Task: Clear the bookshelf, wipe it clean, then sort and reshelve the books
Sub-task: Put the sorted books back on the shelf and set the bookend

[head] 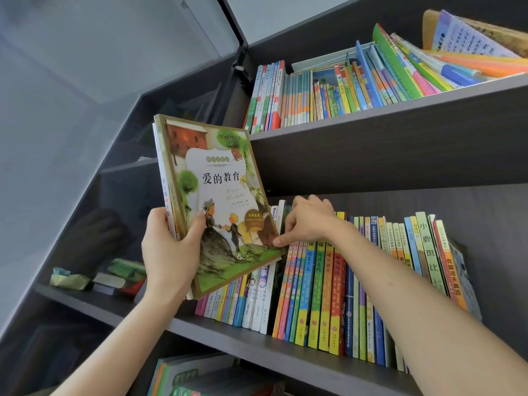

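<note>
Dark bookshelf (371,155); "爱的教育" book (220,195) in left hand (168,252), right hand (308,221) on spines (320,295).

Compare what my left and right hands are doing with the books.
Your left hand grips a small stack of books held in front of the shelf; your right hand hooks its fingers over the tops of the shelved books. The left hand's books show a front cover; the right hand's show only spines. Both hands are at the middle shelf.
</note>
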`<state>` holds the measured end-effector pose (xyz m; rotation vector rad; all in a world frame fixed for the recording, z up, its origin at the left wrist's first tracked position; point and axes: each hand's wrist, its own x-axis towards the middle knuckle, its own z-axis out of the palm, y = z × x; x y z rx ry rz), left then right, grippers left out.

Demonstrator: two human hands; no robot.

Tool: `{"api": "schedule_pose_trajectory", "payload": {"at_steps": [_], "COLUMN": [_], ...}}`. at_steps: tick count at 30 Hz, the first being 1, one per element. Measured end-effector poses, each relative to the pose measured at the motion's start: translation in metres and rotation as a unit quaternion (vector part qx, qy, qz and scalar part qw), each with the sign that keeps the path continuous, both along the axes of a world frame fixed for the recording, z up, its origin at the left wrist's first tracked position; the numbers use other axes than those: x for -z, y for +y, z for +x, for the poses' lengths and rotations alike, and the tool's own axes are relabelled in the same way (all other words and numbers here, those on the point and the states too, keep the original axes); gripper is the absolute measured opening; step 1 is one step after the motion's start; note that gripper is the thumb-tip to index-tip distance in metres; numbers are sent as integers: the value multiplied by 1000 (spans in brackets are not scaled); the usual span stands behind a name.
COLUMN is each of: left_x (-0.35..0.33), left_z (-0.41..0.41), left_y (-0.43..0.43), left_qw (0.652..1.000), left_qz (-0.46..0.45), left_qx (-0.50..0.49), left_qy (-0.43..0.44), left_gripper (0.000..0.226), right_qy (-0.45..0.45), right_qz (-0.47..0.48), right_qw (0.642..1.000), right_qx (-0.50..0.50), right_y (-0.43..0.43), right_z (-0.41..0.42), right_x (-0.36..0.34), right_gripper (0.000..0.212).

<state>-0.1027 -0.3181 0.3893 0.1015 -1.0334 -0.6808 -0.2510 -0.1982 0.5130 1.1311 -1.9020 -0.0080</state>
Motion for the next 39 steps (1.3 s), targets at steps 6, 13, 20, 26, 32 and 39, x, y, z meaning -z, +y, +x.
{"api": "schedule_pose_trajectory", "payload": {"at_steps": [6,13,20,26,32,39], "left_x": [2,-5,4,6,2,0], "left_z": [3,8,15,6,3,13], "left_y": [4,11,14,14,8,6], "left_qw": [998,988,944,981,981,966], "left_qz": [-52,-91,-80,-90,-58,-97], "left_qx": [7,101,309,158,183,238], "left_qy": [-20,-67,-79,-62,-8,-11], "left_gripper": [21,18,32,30,27,36], "right_qy": [-14,2,-7,-11,-17,-132], "right_qz": [5,-16,-38,-35,-33,-20], "right_qw": [1000,1000,999,999,999,991], "right_qx": [-11,-12,-6,-8,-18,-17], "right_y": [4,5,6,6,8,21], "right_z": [2,0,-4,-3,-1,3], "right_x": [-2,1,1,-3,-2,-10], "right_gripper": [31,25,40,25,18,18]}}
